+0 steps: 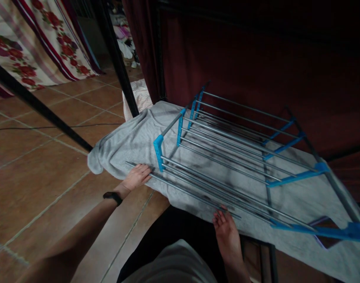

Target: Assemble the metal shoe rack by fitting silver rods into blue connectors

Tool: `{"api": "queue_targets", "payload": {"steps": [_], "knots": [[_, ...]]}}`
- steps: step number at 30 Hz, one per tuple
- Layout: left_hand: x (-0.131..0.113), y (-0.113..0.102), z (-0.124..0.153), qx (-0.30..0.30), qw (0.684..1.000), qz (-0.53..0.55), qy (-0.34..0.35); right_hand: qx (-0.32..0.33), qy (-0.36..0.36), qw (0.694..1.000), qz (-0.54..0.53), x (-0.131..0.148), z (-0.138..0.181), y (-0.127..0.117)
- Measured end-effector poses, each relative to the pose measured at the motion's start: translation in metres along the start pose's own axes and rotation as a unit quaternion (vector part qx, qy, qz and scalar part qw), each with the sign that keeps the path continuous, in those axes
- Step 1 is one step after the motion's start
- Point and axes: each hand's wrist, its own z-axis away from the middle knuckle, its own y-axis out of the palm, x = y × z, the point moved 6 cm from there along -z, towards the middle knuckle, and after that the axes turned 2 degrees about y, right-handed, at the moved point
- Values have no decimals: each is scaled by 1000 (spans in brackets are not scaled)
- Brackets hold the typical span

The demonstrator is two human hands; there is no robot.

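This place looks like a home, because at the far left a flowered curtain hangs down to the tiled floor, and a grey blanket is spread nearer

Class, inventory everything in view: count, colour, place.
Blanket: 1, grey, centre
Rack: 1, silver-blue, on blanket
Rod: 1, grey, blanket's near edge
Flat rectangle: 1, dark, under rack
Rear curtain: 1, maroon, behind rack
Floral curtain: 1, cream-red, upper left
Striped cloth: 1, pale, beyond blanket
Posts: at least 2, black, left
Floor: 1, brown tiles, left
Cable: 1, dark, on floor
Clutter: uncounted, mixed, upper left
Lower frame: 1, dark, beneath blanket
Wristband: 1, black, left wrist
Legwear: 1, black, bottom
Shirt: 1, grey, bottom
Left hand: 1, bare, on rod
Right hand: 1, bare, by rod
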Motion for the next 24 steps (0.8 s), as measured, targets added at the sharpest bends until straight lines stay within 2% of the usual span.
{"api": "queue_targets", "payload": {"steps": [7,12,18,22,24], "knots": [[-29,5,-10,16,999,16,44,-65,-25,997,16,10,-12,-38],[-56,0,-21,10,996,30,84,-94,-45,994,14,23,-14,-59],[-95,-6,-40,26,989,19,146,-82,-80,993,33,38,-22,-86],[-117,-3,-50,31,982,9,185,-108,-69,991,41,47,-29,-114],[-126,0,-54,39,980,0,194,-100,-73,990,63,53,-33,-126]]}}
